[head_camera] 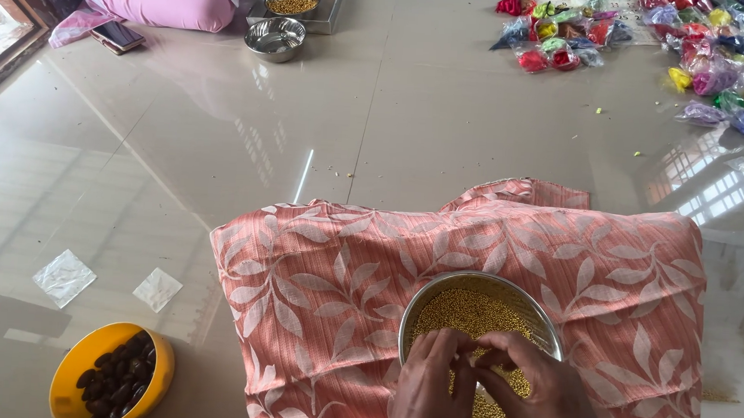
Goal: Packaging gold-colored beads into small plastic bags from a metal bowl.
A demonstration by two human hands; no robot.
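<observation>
near left, a round yellow plastic bowl [112, 374] holds dark brown seeds. to its right, on salmon leaf-patterned cloth [341, 293], sits a round steel bowl [471, 284] part full of tiny golden beads [469, 314]. the left hand [429, 393] and right hand [541, 400] meet over it, fingertips pressed together, seemingly pinching beads; what they pinch is hidden. far left, another steel bowl [275, 38] looks empty.

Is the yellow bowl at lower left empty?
No: the yellow bowl holds a heap of dark brown seeds, while both hands are over at the steel bowl of gold beads.
</observation>
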